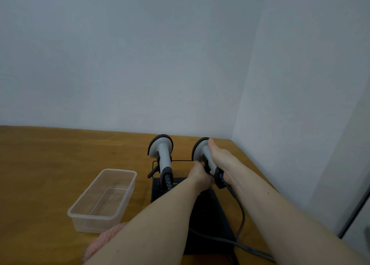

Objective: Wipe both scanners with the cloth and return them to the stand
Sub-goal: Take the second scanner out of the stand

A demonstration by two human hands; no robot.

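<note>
Two grey scanners with black rims rest on a black wire stand (210,208) near the table's far right corner. The left scanner (161,150) sits alone in the stand, its coiled cable hanging down. Both hands hold the right scanner (201,149): my right hand (220,160) wraps its grey handle from the right with the thumb up along the head, and my left hand (199,174) grips the handle from below left. A pink cloth (106,238) lies on the table under my left forearm, partly hidden.
A clear empty plastic tub (80,214) stands left of the stand. The right scanner's dark cable (241,220) loops across the stand base toward the table's near edge. White walls close the corner behind and to the right of the wooden table (50,164).
</note>
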